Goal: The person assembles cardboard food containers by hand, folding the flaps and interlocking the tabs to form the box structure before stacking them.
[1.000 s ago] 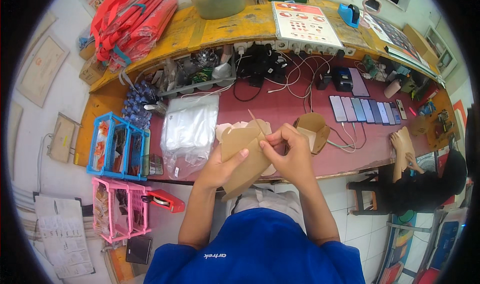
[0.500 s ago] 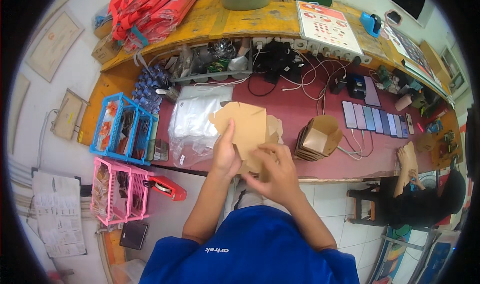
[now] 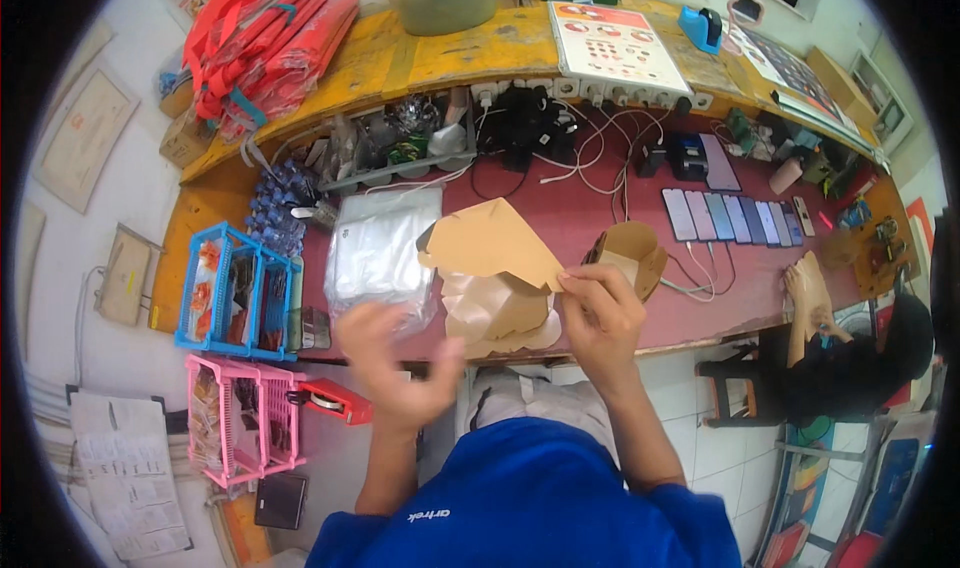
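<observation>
A brown cardboard box blank (image 3: 490,238), partly folded, is held up over the table by its right corner, pinched in my right hand (image 3: 603,318). My left hand (image 3: 400,363) is off the cardboard, its fingers spread and smeared by motion, near the plastic bags. Below the held piece lie more flat brown box blanks (image 3: 490,313) at the table's near edge. Behind my right hand stands a stack of folded open brown boxes (image 3: 632,253), partly hidden by that hand.
Clear plastic bags (image 3: 380,248) lie left of the blanks. Blue (image 3: 225,293) and pink (image 3: 235,418) baskets stand at the left, with a red tape dispenser (image 3: 335,400) beside them. Phones in a row (image 3: 730,218) and cables are at the right. Another person's hands (image 3: 805,298) hold brown cardboard at far right.
My left hand has let go of the cardboard and moved left and down. My right hand has moved right and now pinches the blank's corner. The view has shifted slightly.
</observation>
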`<control>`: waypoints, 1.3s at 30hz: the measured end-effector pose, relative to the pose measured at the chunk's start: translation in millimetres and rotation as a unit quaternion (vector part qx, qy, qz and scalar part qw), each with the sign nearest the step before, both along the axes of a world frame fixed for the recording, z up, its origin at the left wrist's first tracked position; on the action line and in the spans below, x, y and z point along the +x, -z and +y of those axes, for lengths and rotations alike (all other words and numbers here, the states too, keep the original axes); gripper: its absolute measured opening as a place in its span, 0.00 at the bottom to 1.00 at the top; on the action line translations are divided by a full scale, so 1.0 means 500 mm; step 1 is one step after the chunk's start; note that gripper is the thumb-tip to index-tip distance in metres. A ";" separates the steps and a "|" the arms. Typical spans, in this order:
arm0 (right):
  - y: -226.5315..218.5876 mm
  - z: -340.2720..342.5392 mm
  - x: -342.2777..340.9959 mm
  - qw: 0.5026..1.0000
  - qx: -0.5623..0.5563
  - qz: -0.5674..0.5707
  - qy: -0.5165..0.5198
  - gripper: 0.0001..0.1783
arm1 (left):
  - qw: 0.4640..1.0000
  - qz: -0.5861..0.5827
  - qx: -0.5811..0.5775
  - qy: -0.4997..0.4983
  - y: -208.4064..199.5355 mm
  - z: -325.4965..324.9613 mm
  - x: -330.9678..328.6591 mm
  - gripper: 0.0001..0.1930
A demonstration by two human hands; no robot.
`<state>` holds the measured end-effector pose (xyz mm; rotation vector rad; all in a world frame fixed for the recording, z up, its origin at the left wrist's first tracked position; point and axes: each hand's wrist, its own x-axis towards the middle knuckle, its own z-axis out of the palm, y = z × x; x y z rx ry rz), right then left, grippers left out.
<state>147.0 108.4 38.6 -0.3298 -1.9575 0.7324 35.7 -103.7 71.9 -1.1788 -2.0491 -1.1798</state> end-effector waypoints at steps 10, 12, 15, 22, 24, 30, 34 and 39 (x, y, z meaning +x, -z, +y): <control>-0.030 -0.072 -0.004 0.954 -0.266 -0.045 -0.128 0.08 | 0.990 0.106 -0.089 -0.018 0.020 0.131 -0.019 0.10; -0.003 -0.060 -0.006 0.958 -0.250 -0.059 -0.125 0.07 | 0.996 0.066 -0.060 0.005 0.032 0.139 -0.022 0.09; 0.005 -0.037 -0.006 0.982 -0.158 -0.077 -0.070 0.04 | 0.991 0.082 -0.105 0.023 0.025 0.136 -0.009 0.07; -0.015 -0.046 -0.012 0.978 -0.189 -0.051 -0.077 0.07 | 0.994 -0.065 -0.091 0.013 0.034 0.153 0.035 0.06; -0.037 -0.033 -0.006 0.927 -0.325 -0.029 -0.182 0.14 | 0.984 -0.176 -0.007 0.024 0.035 0.156 0.025 0.05; -0.047 0.026 -0.008 0.950 -0.186 -0.095 -0.233 0.11 | 0.965 -0.229 -0.034 0.124 0.007 0.137 -0.005 0.04; -0.037 0.063 -0.015 0.958 -0.079 -0.071 -0.268 0.10 | 0.957 -0.236 -0.038 0.166 -0.016 0.129 -0.011 0.05; -0.050 0.040 -0.006 0.970 -0.068 -0.097 -0.213 0.08 | 0.965 -0.084 -0.193 0.155 -0.071 0.120 -0.017 0.09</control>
